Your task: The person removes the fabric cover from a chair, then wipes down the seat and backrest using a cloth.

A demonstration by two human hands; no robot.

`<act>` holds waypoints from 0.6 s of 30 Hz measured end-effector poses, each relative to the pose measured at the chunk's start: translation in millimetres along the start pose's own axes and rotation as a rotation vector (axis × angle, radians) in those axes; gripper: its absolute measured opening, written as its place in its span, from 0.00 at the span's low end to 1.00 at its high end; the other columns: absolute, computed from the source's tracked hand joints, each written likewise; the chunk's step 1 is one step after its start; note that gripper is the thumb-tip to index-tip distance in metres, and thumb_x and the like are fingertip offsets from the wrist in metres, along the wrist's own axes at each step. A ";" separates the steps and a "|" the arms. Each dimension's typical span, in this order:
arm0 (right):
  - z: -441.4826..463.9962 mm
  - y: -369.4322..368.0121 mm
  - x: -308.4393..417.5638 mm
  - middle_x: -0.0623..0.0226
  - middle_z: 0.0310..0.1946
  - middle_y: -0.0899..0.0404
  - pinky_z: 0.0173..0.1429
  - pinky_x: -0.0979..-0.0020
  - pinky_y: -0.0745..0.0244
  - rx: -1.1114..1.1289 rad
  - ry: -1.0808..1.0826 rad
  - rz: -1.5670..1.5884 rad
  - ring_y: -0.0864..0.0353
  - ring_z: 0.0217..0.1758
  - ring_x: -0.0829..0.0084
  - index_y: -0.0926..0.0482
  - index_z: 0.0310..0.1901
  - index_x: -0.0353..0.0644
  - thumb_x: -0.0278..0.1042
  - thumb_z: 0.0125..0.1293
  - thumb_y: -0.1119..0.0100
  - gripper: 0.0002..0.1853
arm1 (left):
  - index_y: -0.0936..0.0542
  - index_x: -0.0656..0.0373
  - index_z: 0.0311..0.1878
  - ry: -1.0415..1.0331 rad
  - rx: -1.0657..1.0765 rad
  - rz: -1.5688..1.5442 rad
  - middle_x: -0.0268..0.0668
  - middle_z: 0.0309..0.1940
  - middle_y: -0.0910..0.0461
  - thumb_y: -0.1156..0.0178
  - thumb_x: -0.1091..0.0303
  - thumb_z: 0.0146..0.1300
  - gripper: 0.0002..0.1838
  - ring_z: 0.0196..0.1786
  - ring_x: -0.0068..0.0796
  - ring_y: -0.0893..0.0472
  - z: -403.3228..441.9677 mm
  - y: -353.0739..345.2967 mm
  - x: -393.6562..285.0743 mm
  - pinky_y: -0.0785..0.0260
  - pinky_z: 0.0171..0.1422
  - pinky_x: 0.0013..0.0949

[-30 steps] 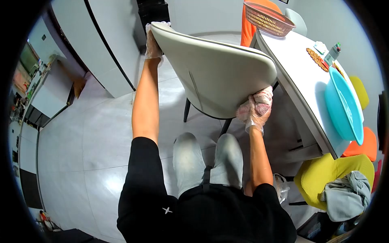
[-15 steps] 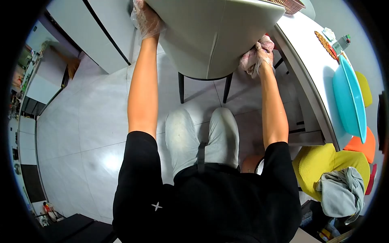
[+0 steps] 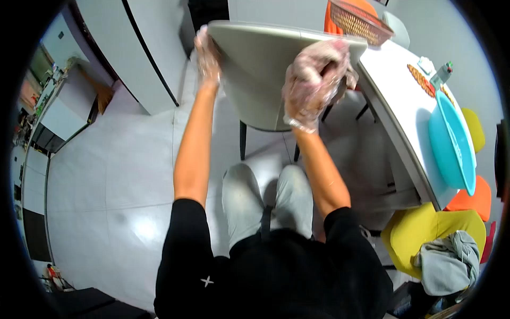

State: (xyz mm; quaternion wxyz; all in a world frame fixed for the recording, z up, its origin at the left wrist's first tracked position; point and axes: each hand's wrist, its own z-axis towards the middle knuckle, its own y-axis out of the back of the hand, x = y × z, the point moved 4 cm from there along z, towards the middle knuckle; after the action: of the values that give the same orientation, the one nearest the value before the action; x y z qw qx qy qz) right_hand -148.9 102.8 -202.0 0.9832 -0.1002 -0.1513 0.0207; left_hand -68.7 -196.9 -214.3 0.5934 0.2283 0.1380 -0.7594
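In front of me stands a chair with a pale, smooth backrest (image 3: 255, 69) and dark legs. My left hand (image 3: 207, 59), in a clear plastic glove, grips the backrest's left edge near the top; part of its fingers is hidden. My right hand (image 3: 308, 103), gloved the same way, is closed on a crumpled pinkish cloth (image 3: 319, 61). Both are in front of the right half of the backrest, near its top edge. Whether the cloth touches the surface there I cannot tell.
A white table (image 3: 396, 80) runs along the right, bearing a brown woven basket (image 3: 364, 24), a turquoise basin (image 3: 451, 143) and a bottle (image 3: 441, 75). A yellow chair (image 3: 406, 228) with a grey cloth (image 3: 446, 263) stands at lower right. White cabinet panels (image 3: 125, 58) rise at left.
My right hand has moved with the cloth from the backrest's lower right side up and left across its front. My left hand remains at the left edge. More of the backrest's top shows.
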 end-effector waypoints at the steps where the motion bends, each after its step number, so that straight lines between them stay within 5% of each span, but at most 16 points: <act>1: -1.6 -11.3 15.7 0.50 0.72 0.35 0.77 0.57 0.39 0.011 0.026 0.053 0.35 0.76 0.57 0.35 0.72 0.38 0.36 0.71 0.41 0.30 | 0.34 0.54 0.73 -0.038 -0.030 -0.010 0.48 0.70 0.31 0.58 0.55 0.81 0.24 0.75 0.50 0.34 -19.7 12.5 -28.3 0.44 0.79 0.43; 5: -44.7 -44.0 51.7 0.51 0.70 0.29 0.71 0.53 0.29 0.580 0.254 -0.103 0.30 0.73 0.49 0.23 0.64 0.39 0.44 0.69 0.41 0.26 | 0.39 0.62 0.77 0.333 0.175 -0.279 0.48 0.77 0.37 0.56 0.43 0.79 0.36 0.79 0.44 0.39 -64.7 38.8 -78.2 0.48 0.82 0.40; 7: -73.2 -60.7 52.3 0.54 0.69 0.27 0.69 0.53 0.27 0.829 0.622 -0.279 0.29 0.72 0.49 0.22 0.63 0.38 0.39 0.67 0.44 0.25 | 0.43 0.63 0.79 0.457 0.192 -0.490 0.48 0.79 0.42 0.58 0.39 0.78 0.40 0.81 0.44 0.42 -86.4 41.6 -89.0 0.53 0.83 0.42; 11: -148.2 -67.7 8.4 0.55 0.69 0.28 0.72 0.50 0.30 0.901 0.793 -0.519 0.28 0.70 0.50 0.25 0.66 0.37 0.35 0.65 0.45 0.28 | 0.50 0.58 0.82 0.570 0.261 -0.496 0.47 0.81 0.47 0.59 0.31 0.74 0.47 0.82 0.46 0.44 -132.9 49.4 -74.5 0.58 0.84 0.51; 13: -130.1 -48.4 11.4 0.55 0.69 0.28 0.73 0.49 0.31 0.906 0.532 -0.402 0.28 0.70 0.49 0.25 0.66 0.37 0.35 0.65 0.45 0.28 | 0.49 0.54 0.82 0.640 0.275 -0.500 0.47 0.81 0.47 0.58 0.28 0.72 0.48 0.82 0.49 0.45 -153.6 51.6 -70.3 0.59 0.83 0.56; 14: -134.5 -43.9 2.8 0.54 0.71 0.30 0.72 0.48 0.31 0.834 0.651 -0.413 0.29 0.72 0.50 0.23 0.65 0.40 0.35 0.64 0.44 0.26 | 0.49 0.54 0.82 0.673 0.284 -0.503 0.47 0.81 0.47 0.59 0.28 0.72 0.48 0.82 0.49 0.45 -163.2 53.1 -69.5 0.59 0.83 0.56; 15: -133.3 -40.7 -1.7 0.56 0.70 0.27 0.70 0.51 0.28 0.991 0.735 -0.473 0.26 0.70 0.52 0.20 0.60 0.43 0.33 0.61 0.41 0.24 | 0.49 0.54 0.82 0.706 0.293 -0.505 0.46 0.81 0.47 0.59 0.27 0.72 0.48 0.82 0.50 0.45 -171.3 55.8 -69.9 0.59 0.83 0.57; 18: -61.0 -19.9 40.4 0.62 0.59 0.17 0.65 0.57 0.23 0.778 0.600 -0.193 0.21 0.67 0.58 0.16 0.50 0.43 0.31 0.57 0.38 0.18 | 0.50 0.55 0.82 0.761 0.321 -0.572 0.49 0.81 0.48 0.57 0.25 0.69 0.51 0.82 0.51 0.45 -183.1 55.0 -74.6 0.58 0.83 0.57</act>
State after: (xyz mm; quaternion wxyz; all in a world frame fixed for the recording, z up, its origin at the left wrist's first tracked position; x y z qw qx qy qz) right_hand -91.8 74.5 -243.0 0.9454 0.2867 0.1483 -0.0451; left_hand 32.1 -60.5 -329.9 0.2266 0.5308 0.2830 -0.7661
